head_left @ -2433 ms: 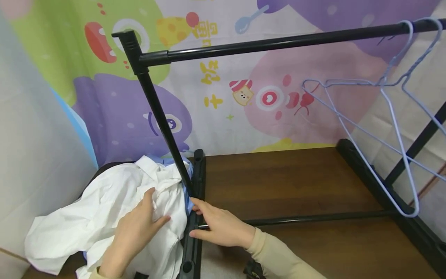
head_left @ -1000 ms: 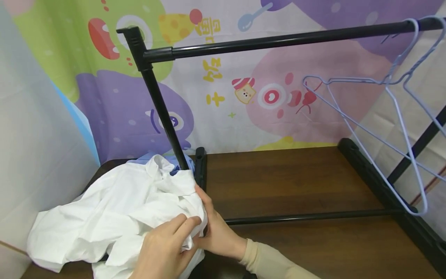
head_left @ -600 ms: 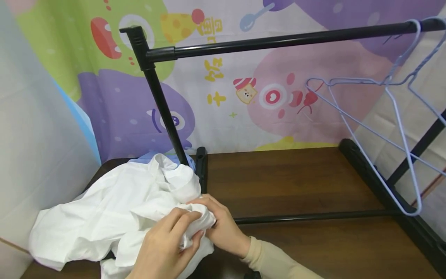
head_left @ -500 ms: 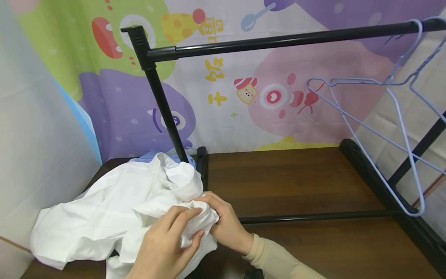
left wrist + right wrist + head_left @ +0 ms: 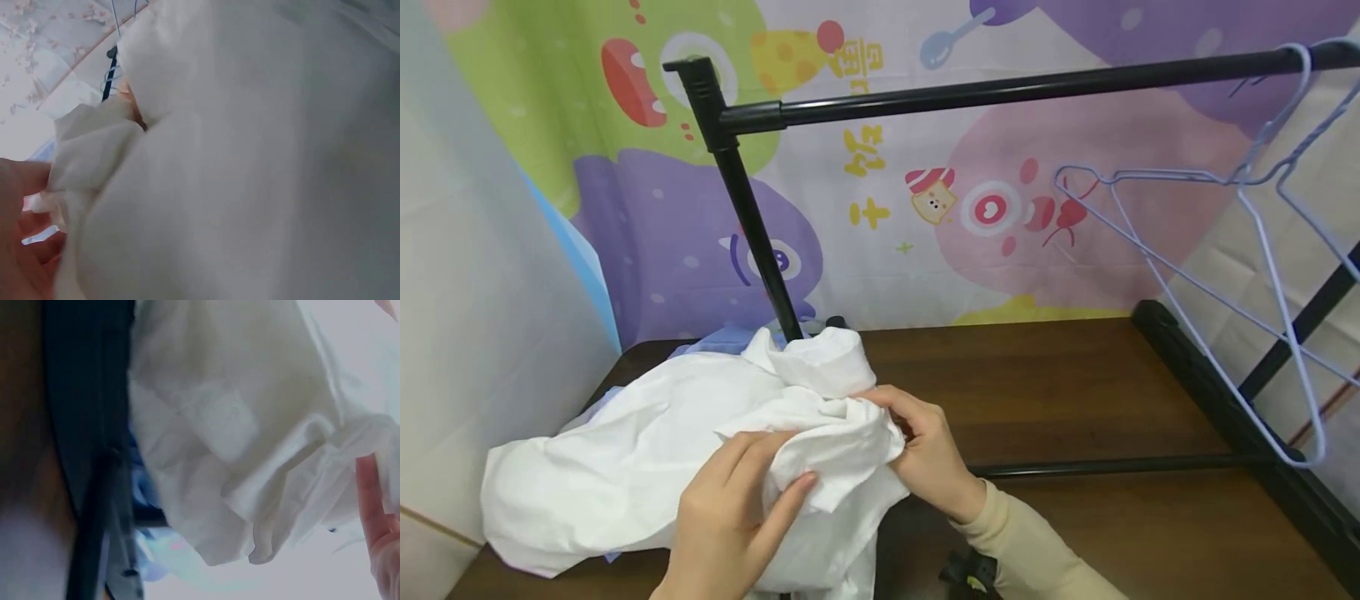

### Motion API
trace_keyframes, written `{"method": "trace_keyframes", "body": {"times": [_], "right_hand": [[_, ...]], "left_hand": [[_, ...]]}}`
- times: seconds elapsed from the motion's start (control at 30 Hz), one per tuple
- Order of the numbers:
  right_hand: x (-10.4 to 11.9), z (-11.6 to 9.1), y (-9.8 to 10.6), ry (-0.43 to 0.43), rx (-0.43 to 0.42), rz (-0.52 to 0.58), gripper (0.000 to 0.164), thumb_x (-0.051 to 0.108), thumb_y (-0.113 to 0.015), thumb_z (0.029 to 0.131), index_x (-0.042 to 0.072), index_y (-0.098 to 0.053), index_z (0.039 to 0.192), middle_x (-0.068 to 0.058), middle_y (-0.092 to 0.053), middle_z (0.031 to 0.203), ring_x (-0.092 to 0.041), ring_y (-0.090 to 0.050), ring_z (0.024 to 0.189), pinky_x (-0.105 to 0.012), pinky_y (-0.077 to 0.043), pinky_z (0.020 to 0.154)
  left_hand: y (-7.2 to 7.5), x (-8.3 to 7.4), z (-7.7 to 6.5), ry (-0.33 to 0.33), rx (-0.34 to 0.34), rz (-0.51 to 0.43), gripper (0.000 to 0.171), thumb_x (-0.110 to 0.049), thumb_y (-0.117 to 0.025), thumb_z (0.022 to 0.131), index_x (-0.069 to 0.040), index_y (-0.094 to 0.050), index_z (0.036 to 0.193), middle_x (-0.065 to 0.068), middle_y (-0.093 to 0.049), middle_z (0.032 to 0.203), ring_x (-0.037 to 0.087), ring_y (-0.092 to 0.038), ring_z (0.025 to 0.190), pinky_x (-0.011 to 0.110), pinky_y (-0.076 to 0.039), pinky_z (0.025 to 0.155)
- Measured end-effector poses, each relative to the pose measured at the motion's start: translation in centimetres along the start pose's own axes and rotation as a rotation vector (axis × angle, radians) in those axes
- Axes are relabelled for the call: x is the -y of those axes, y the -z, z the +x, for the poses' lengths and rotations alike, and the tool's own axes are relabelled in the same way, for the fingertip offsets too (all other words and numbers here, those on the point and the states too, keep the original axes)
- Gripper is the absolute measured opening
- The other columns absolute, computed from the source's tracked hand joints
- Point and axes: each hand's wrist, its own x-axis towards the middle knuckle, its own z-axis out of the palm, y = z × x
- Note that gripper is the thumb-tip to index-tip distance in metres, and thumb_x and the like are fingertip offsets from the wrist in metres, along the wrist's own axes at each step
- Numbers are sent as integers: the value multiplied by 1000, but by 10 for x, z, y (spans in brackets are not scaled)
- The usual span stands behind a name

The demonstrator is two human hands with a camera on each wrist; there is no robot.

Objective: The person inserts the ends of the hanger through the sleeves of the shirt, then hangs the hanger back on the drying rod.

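Observation:
A crumpled white shirt [image 5: 625, 450] is bunched up at the lower left of the head view, with what looks like its collar lifted near the rack's post. My right hand [image 5: 934, 454] grips the shirt's right side, fingers curled over a fold. From the left, my left hand [image 5: 726, 508] pinches another fold between thumb and fingers. In the left wrist view the cloth [image 5: 200, 156] fills most of the picture and partly hides the fingers. Cloth also hangs down beside the right fingers [image 5: 370, 494] in the right wrist view.
A black clothes rack with a top rail [image 5: 1000, 87] and a lower bar [image 5: 1112, 465] stands over the brown wooden surface [image 5: 1000, 375]. Blue wire hangers [image 5: 1262, 250] hang at its right. Blue cloth [image 5: 726, 340] lies behind the shirt. A patterned curtain [image 5: 887, 275] closes the back.
Both hands came onto the white shirt and took hold of it. They have lifted its right part up and to the right, covering more of the rack's left foot.

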Motion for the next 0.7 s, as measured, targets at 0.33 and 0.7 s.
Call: {"method": "trace_keyframes", "body": {"times": [0.33,0.7], "right_hand": [[14,10,25,186,66,-123,44,-22,-51,64,-1,-61,102,-12,-66,90,-13,-59,73,-17,-47,64],[11,3,49,153,147,-104,42,-23,-51,66,1,-64,99,-10,-65,88,-12,-58,76,-20,-48,66]], "left_hand": [[2,16,-3,148,-84,-82,12,-18,-65,84,-7,-66,83,-4,-59,70,4,-48,63,17,-38,61],[3,18,0,74,40,-188,25,-33,-55,90,-9,-63,86,-5,-57,79,8,-50,74,18,-39,73]]}}
